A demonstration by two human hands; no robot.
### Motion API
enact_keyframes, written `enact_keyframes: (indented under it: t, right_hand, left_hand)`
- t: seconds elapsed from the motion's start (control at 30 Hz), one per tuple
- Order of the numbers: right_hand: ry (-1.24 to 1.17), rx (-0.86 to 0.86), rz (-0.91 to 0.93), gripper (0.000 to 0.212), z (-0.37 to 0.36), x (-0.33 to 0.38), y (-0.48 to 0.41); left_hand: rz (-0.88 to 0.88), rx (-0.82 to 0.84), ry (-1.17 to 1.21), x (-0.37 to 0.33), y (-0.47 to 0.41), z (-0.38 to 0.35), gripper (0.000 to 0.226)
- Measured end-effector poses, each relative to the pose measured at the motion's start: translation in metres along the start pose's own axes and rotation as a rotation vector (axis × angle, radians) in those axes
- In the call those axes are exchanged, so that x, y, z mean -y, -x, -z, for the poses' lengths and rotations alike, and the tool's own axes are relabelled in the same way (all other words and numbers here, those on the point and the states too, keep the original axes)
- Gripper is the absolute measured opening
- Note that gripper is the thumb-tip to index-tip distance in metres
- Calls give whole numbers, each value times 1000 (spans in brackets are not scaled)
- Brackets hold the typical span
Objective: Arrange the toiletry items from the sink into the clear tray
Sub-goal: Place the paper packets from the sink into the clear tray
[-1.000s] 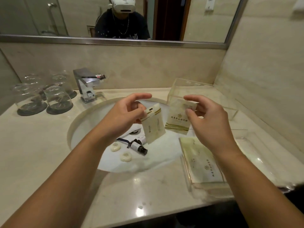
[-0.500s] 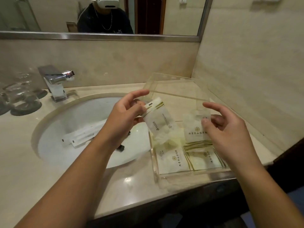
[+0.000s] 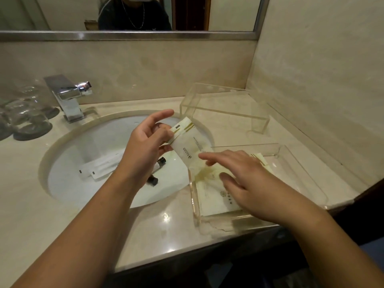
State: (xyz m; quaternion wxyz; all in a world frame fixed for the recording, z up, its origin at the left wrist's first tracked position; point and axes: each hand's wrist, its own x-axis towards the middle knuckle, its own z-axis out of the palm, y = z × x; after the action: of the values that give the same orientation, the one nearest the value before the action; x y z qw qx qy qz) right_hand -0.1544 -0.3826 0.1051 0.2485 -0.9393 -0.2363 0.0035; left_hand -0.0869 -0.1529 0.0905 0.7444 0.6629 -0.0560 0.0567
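Note:
My left hand (image 3: 148,142) pinches the top of a white sachet with gold stripes (image 3: 190,146), which hangs tilted over the left wall of the clear tray (image 3: 299,163). My right hand (image 3: 245,181) lies flat with fingers spread on the white packets (image 3: 212,196) lying inside the tray, holding nothing. In the white sink (image 3: 68,179) lie two long white packets (image 3: 99,168) and two small bottles with black caps (image 3: 152,180), partly hidden by my left wrist.
A chrome faucet (image 3: 68,96) stands behind the sink. Upturned glasses on dark coasters (image 3: 27,119) sit at the far left. A clear acrylic cover (image 3: 224,109) stands behind the tray near the wall corner. The counter's front edge runs just below the tray.
My right hand has lowered its packet into the tray and now rests flat on the packets. My left hand has carried the striped sachet to the tray's left wall. The view has shifted right.

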Motion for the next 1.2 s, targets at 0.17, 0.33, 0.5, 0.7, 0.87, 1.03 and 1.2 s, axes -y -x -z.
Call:
enact_keyframes:
  t: [0.17, 0.33, 0.5, 0.7, 0.87, 1.03, 1.2]
  right_hand:
    - [15, -87, -102, 34, 9, -23, 13]
    - [34, 17, -142, 36, 6, -29, 20]
    - [23, 4, -109, 32, 3, -27, 17]
    - [-105, -189, -194, 31, 6, -30, 19]
    - [-348, -373, -315, 47, 14, -29, 24]
    - [-590, -404, -265, 35, 19, -26, 30]
    - [-564, -475, -225, 18, 25, -39, 44]
  left_hand:
    - [11, -1, 6, 1, -2, 1, 43]
    - [-1, 12, -32, 2, -2, 0, 42]
    - [-15, 15, -64, 2, 1, -1, 40]
    - [-3, 84, -29, -1, 5, -4, 41]
    - [-11, 184, 30, -9, 11, -17, 40]
    - [-54, 280, 25, -20, 21, -45, 38]
    - [-133, 350, -103, -22, 31, -58, 34]
